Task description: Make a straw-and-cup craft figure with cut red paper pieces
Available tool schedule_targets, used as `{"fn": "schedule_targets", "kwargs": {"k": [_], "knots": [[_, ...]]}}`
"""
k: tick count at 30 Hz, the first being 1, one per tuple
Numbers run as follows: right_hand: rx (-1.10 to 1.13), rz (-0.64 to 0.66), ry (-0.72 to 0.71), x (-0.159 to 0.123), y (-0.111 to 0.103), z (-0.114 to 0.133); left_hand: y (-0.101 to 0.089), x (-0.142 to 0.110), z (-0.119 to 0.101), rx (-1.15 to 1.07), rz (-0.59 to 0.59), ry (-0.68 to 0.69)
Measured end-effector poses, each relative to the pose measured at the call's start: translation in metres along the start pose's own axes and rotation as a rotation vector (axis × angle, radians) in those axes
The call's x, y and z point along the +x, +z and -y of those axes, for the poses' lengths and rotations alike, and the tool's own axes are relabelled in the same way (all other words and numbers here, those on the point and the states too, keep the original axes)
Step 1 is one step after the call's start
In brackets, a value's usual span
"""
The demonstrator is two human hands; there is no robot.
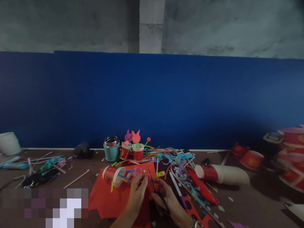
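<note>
My right hand (167, 198) is closed on a pair of scissors (162, 199), its blades pointing up and away from me. Close beside it, my left hand (136, 193) has thumb and fingers pinched together. Whatever lies between those fingertips is too small or hidden to name. Both hands are above red paper sheets (109, 202). A red-and-white paper cup (111, 175) lies on its side on the paper, with blue and yellow strips at its mouth. Behind stands an upright paper cup (138, 154) bearing a red cat-eared paper figure (136, 137).
A teal metal container (111, 152) stands at the back. Paper scraps, a tape roll (179, 171), a white marker (175, 185) and a red cutter-like tool (204, 188) lie on the right. Stacked cups (223, 174) lie further right. A blue panel (152, 101) borders the table.
</note>
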State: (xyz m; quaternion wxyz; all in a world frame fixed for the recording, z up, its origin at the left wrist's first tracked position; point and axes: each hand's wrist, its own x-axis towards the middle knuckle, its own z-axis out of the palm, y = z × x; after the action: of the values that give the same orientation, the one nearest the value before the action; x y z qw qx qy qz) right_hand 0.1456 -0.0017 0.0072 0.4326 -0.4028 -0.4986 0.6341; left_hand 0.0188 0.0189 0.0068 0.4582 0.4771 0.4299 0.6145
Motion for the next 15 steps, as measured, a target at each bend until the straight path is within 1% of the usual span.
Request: {"fn": "schedule_targets", "kwargs": {"k": [4,7,10,13,15], "knots": [[0.008,-0.013,0.000,0.000,0.002,0.001,0.000,-0.002,-0.002,0.001,0.000,-0.016],[-0.020,0.003,0.000,-0.001,0.002,0.004,0.000,-0.002,0.000,-0.004,-0.038,-0.037],[-0.034,-0.002,0.017,-0.002,0.002,0.006,-0.001,-0.002,0.000,0.004,-0.059,-0.024],[-0.047,-0.015,0.032,-0.003,0.003,0.009,-0.001,-0.002,-0.002,0.014,-0.047,0.004],[-0.055,-0.007,0.038,-0.004,0.004,0.011,-0.001,-0.002,-0.004,0.036,-0.075,0.010]]}}
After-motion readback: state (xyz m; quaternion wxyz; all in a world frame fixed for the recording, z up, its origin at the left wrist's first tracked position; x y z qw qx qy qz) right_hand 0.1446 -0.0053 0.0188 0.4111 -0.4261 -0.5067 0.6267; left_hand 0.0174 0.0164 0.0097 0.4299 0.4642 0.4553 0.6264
